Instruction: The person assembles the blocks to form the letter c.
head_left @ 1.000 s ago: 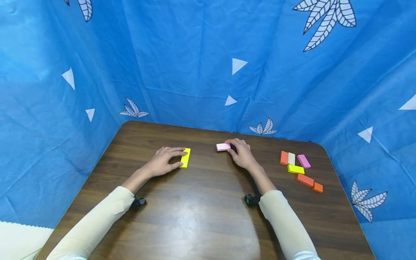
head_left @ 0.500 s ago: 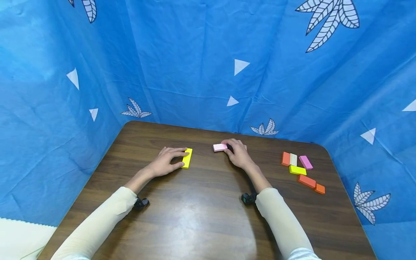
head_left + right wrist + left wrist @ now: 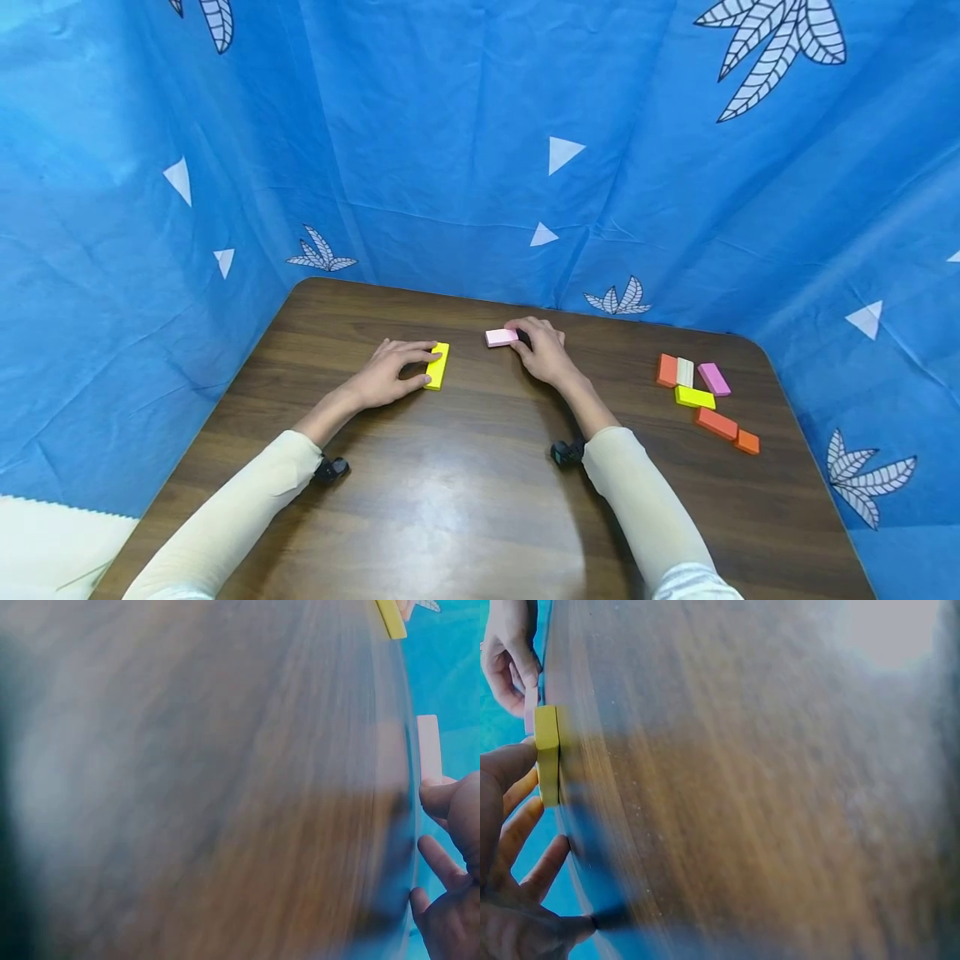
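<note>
In the head view my left hand point(image 3: 386, 375) pinches a yellow block point(image 3: 438, 367) at its left side between thumb and fingers, the block lying lengthwise away from me. My right hand point(image 3: 546, 352) pinches the right end of a pale pink block point(image 3: 501, 337), which lies crosswise. A gap of bare wood separates the two blocks. The left wrist view shows the thumb against the yellow block point(image 3: 547, 754), with the other fingers spread near the tabletop. In the right wrist view the thumb presses the pink block point(image 3: 430, 748); the fingertips behind it are partly hidden.
On the right of the wooden table point(image 3: 480, 467) lie several blocks: a red one point(image 3: 667, 370) beside a cream one point(image 3: 685, 372), a yellow one point(image 3: 695, 397), a pink one point(image 3: 714, 379), another red one point(image 3: 716, 423) and a short orange one point(image 3: 747, 442). A blue curtain point(image 3: 420, 167) stands behind.
My right hand has slid the pale pink block leftward, narrowing its gap to the yellow block. The left hand and the yellow block stay put; the head view has shifted slightly.
</note>
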Demonstrator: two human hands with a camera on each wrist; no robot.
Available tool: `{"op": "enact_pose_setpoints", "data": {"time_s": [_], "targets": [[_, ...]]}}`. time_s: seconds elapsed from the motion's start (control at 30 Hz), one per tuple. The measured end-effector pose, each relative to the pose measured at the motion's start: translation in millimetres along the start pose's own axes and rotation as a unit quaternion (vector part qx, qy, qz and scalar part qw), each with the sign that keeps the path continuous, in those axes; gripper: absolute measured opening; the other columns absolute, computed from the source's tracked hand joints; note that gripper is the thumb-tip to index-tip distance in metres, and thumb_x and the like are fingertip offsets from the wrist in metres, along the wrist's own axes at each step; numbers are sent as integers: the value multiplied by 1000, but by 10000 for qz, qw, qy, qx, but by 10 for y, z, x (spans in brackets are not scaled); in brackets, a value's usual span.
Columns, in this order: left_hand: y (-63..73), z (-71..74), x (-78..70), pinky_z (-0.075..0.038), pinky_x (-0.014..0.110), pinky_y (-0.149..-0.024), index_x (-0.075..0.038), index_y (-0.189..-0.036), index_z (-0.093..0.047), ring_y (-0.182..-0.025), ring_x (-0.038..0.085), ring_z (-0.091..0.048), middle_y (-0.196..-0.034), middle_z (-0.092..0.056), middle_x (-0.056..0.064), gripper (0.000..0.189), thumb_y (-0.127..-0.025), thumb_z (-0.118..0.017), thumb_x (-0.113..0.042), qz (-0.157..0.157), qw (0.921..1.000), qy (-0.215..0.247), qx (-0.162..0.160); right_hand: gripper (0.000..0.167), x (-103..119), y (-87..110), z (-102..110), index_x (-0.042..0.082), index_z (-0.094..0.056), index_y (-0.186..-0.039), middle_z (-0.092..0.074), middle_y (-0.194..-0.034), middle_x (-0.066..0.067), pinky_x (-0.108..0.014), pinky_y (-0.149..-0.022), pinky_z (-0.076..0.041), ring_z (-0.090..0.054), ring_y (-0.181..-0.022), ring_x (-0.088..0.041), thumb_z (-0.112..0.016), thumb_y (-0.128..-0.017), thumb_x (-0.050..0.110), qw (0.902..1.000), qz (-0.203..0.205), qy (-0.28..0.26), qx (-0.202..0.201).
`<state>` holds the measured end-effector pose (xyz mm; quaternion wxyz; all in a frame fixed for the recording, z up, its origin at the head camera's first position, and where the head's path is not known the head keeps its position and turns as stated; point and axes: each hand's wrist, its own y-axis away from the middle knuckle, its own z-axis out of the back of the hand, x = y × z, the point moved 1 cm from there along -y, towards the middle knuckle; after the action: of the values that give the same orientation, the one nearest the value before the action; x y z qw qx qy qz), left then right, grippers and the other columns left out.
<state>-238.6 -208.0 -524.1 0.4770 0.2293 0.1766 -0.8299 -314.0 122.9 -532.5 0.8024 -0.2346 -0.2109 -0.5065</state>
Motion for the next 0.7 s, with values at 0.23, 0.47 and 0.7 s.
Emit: {"op": "enact_pose_setpoints", "data": {"time_s": [0.23,0.47,0.7], "targets": [[-12,-27,23,-11,79,-130,-22,-151,-65,-156,40,-45,-169,-51,4,47,-105,-72,-30,44,10000,5,31,32,56,-97,-51,17,-69,-140,-68,-146,-7,-63,-107,-36,-56,-140,-38,-66,-108,17,9999,20,-38,108],[-14,-37,34,-9,77,-131,-22,-150,-65,-156,38,-43,-170,-49,1,46,-106,-70,-32,136,9999,21,89,32,127,-169,-108,19,-69,-139,-68,-147,-6,-63,-107,-36,-55,-139,-37,-67,-108,18,9996,52,72,272],[-23,-42,40,-11,78,-131,-21,-149,-66,-156,38,-45,-169,-51,2,45,-106,-71,-31,93,9999,-37,71,31,167,-214,-159,20,-70,-138,-70,-146,-4,-60,-105,-34,-55,-140,-37,-67,-107,20,9993,81,127,338]]}}
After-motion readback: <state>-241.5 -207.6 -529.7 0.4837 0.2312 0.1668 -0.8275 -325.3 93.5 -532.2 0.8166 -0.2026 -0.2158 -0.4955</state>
